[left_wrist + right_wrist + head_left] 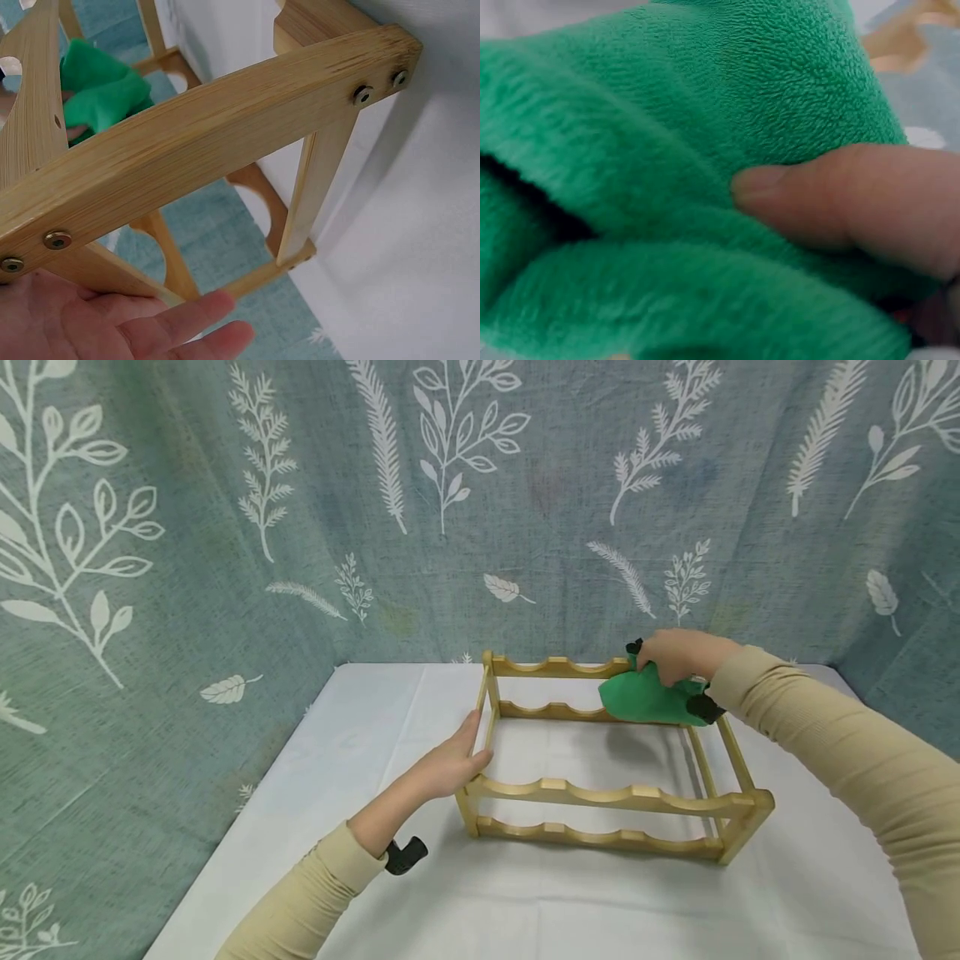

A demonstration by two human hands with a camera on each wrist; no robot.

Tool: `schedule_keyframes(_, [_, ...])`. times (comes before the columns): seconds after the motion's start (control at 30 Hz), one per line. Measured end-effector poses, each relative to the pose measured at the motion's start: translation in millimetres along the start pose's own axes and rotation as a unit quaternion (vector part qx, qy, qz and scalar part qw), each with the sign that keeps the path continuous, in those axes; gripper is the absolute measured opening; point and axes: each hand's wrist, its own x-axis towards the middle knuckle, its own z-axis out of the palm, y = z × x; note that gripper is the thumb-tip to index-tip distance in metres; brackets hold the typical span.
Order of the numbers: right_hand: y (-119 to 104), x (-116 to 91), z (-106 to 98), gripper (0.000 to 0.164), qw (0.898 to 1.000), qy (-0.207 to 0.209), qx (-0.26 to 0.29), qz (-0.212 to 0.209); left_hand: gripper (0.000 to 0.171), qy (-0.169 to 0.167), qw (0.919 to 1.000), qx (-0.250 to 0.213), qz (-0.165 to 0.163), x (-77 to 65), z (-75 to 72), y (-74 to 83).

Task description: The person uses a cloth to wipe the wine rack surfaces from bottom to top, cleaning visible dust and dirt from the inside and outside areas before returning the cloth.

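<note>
A light wooden rack (600, 795) with scalloped rails stands on the table. My left hand (450, 764) rests against its left side, fingers lying nearly straight along the frame; in the left wrist view the fingers (187, 319) reach past the side bar (202, 142). Bunched green cloth (645, 697), plush in the right wrist view, is gripped by my right hand (678, 653) at the rack's back right, overlapping the back rails. My right thumb (832, 199) presses into the cloth's folds, while the other right fingers are mostly hidden.
White cloth covers the table (360, 893). Behind it and along the left hangs a grey-green curtain (540, 527) with white leaf prints. A black wrist device (405, 856) sticks out beside my left cuff. Bolt heads (363, 95) show on the rack's side bar.
</note>
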Motion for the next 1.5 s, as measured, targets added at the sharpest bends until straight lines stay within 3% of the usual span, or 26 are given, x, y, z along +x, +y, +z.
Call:
schedule_keyframes(0.1, [-17.3, 9.9, -5.7, 0.047, 0.999, 0.023, 0.018, -0.031, 0.072, -0.001, 1.0, -0.001, -0.003, -1.0, 0.3, -0.3])
schedule_keyframes(0.37, [-75.0, 59.2, 2.8, 0.044, 0.985, 0.152, 0.014, -0.084, 0.072, -0.001, 1.0, -0.002, -0.002, -2.0, -0.8, -1.0])
schedule_keyframes(0.53, [-84.1, 73.8, 11.1, 0.042, 0.983, 0.169, -0.019, -0.076, 0.072, -0.007, 1.0, -0.007, -0.001, 0.3, -0.6, -1.1])
schedule_keyframes(0.8, [-26.8, 35.2, 16.5, 0.039, 0.994, 0.104, -0.04, -0.015, 0.071, -0.006, 1.0, -0.007, -0.002, 0.3, -1.3, 2.6])
schedule_keyframes(0.97, [0.0, 7.8, 16.0, 0.034, 0.995, 0.076, -0.066, 0.028, 0.072, -0.004, 0.9999, -0.012, -0.001, -0.5, -0.4, 1.4])
schedule_keyframes(1.33, [11.3, -30.2, -0.6, 0.039, 0.99, 0.109, -0.044, 0.081, 0.071, -0.003, 0.9996, -0.027, 0.005, -0.8, 1.6, 1.0])
schedule_keyframes(1.5, [28.5, -52.9, -12.0, 0.041, 0.987, 0.125, -0.042, 0.094, 0.071, 0.0, 0.9996, -0.027, 0.006, -1.4, 0.3, 0.6])
